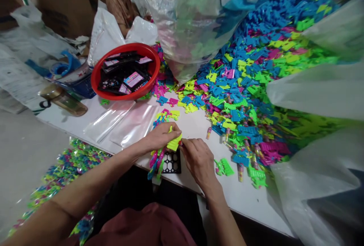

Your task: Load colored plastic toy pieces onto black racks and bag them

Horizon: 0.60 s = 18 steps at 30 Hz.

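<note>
My left hand (162, 135) pinches a flat yellow plastic toy piece (174, 143) above the table's near edge. Close against the piece's right side, my right hand (199, 159) has its fingers pressed together. A small red spot shows at those fingertips; what they hold, if anything, is too small to make out. Below the hands lies a black grid frame (172, 163) with round openings. Pink, blue and green plastic pieces (154, 159) overlap its left side and hang slightly over the edge. A green comb-like piece (226, 167) rests to the right of my right hand.
A large heap of coloured plastic pieces (236, 86) covers the right side, with small candy-filled tubes (240, 172) along its front. Clear bags (133, 126) lie left. Behind are a red basin (96, 83) of black packs, a bottle (66, 102), a full sack (196, 22) and another person (119, 9).
</note>
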### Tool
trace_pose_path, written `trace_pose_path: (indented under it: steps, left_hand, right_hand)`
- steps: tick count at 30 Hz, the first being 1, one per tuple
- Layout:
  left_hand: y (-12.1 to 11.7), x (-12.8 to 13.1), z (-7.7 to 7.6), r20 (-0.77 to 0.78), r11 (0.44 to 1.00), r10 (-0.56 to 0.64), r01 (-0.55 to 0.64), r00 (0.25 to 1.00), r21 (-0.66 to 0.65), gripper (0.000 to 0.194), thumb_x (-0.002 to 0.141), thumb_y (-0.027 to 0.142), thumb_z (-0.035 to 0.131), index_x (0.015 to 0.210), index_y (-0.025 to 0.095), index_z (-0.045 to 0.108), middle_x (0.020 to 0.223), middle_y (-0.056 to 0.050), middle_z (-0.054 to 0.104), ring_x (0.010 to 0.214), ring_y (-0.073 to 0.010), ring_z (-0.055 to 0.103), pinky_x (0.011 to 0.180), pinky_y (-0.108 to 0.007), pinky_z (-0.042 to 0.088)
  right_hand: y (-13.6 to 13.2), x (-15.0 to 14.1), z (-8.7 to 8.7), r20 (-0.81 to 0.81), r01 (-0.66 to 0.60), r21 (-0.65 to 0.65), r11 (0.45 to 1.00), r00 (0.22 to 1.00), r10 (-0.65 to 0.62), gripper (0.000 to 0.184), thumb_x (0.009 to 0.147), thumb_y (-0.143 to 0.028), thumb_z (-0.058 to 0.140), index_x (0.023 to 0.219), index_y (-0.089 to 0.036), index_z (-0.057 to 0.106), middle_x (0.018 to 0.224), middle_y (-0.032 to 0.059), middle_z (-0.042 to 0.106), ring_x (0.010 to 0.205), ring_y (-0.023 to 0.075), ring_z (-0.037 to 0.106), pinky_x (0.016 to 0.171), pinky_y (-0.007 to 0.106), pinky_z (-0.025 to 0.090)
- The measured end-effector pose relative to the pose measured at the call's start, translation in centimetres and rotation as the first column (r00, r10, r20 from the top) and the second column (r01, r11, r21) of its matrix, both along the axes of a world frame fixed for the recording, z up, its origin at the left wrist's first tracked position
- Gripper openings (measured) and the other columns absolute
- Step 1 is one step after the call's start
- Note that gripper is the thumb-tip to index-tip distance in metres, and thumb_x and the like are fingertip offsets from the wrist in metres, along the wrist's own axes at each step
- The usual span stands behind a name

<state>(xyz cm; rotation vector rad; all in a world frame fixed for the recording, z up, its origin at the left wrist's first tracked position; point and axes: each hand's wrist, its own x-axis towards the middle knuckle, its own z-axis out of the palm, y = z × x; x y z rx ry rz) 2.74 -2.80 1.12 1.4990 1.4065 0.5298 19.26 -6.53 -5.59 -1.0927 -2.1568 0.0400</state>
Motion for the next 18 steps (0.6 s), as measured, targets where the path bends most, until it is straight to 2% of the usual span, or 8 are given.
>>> trace_pose_path:
  steps: [3,7,9,12,15,18]
  left_hand:
    - [-0.1,0.1,-0.3,0.001,1.000,-0.014,0.014,1.000,0.018,0.024,0.078,0.039,0.052,0.075,0.016,0.057,0.066,0.002,0.057,0.061,-0.0122,0.051,0.056,-0.023,0.039]
    - [-0.4,0.5,-0.6,-0.018,1.000,-0.022,0.022,1.000,0.009,0.028,0.078,0.043,0.051,0.076,0.017,0.058,0.067,0.001,0.058,0.063,-0.0132,0.052,0.057,-0.024,0.041]
    - [-0.4,0.6,-0.6,-0.034,0.999,-0.033,0.033,0.999,0.013,0.028,0.078,0.044,0.050,0.076,0.017,0.058,0.068,0.001,0.058,0.065,-0.0141,0.054,0.059,-0.025,0.042]
    - [-0.5,0.6,-0.3,-0.104,0.995,-0.066,0.073,0.992,0.066,0.027,0.080,0.042,0.049,0.078,0.017,0.058,0.076,-0.002,0.063,0.073,-0.0165,0.057,0.067,-0.028,0.046]
    - [-0.6,0.5,0.0,-0.233,0.984,-0.073,0.107,0.970,0.141,0.031,0.085,0.041,0.044,0.095,0.017,0.060,0.089,-0.005,0.066,0.081,-0.0187,0.059,0.076,-0.032,0.047]
    - [-0.6,0.6,0.1,-0.365,0.969,-0.030,0.116,0.931,0.217,0.043,0.090,0.042,0.038,0.119,0.014,0.053,0.095,-0.008,0.067,0.086,-0.0208,0.061,0.081,-0.036,0.047]
  right_hand:
    - [-0.2,0.6,0.5,0.000,0.019,0.004,1.000,1.000,-0.019,0.017,0.095,-0.022,0.048,0.103,-0.016,0.061,0.082,0.0056,0.064,0.074,0.0190,0.049,0.066,0.031,0.036]
    - [-0.5,1.3,0.7,0.086,0.009,0.032,0.999,0.996,-0.011,0.019,0.096,-0.022,0.046,0.106,-0.017,0.061,0.082,0.0055,0.064,0.074,0.0191,0.049,0.066,0.032,0.034]
    - [-0.6,1.4,0.6,0.085,-0.018,0.006,1.000,0.996,0.017,0.020,0.096,-0.024,0.045,0.106,-0.018,0.062,0.083,0.0056,0.065,0.075,0.0191,0.050,0.067,0.032,0.035]
    - [-0.7,1.1,0.2,-0.006,-0.044,-0.086,0.995,0.999,0.043,0.019,0.096,-0.026,0.047,0.102,-0.019,0.063,0.082,0.0055,0.065,0.076,0.0192,0.051,0.068,0.031,0.038]
    - [-0.6,0.4,-0.4,-0.115,-0.062,-0.186,0.981,0.993,0.041,0.017,0.095,-0.026,0.048,0.098,-0.019,0.063,0.080,0.0056,0.064,0.076,0.0193,0.051,0.069,0.031,0.042]
    - [-0.1,-0.5,-1.3,-0.243,-0.105,-0.258,0.960,0.969,0.041,0.015,0.093,-0.026,0.050,0.095,-0.018,0.062,0.081,0.0055,0.064,0.076,0.0193,0.052,0.071,0.032,0.044]
